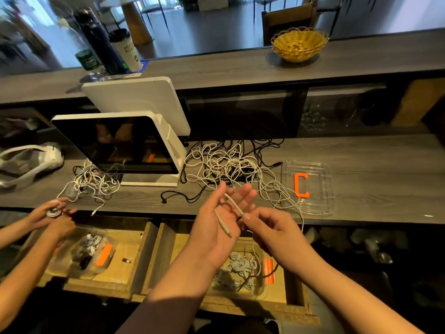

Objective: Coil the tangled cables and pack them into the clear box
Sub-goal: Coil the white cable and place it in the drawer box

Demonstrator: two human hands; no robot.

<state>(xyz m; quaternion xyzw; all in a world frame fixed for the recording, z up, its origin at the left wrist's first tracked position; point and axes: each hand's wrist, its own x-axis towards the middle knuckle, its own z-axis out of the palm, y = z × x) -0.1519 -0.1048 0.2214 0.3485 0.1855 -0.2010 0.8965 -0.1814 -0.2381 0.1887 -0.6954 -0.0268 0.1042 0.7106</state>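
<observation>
A tangle of white and black cables lies on the grey counter. My left hand is held palm up with straight fingers, and a white cable with its plug end lies across the palm. My right hand pinches that same cable just beside the left palm; the cable trails from it back to the tangle. Below my hands a clear box holding several coiled white cables sits in an open wooden drawer. The box's clear lid with an orange C lies on the counter to the right.
Another person's two hands work on a coil at the left, by a second cable pile and a second clear box in a drawer. A white screen terminal stands behind. A yellow basket and bottles sit on the upper ledge.
</observation>
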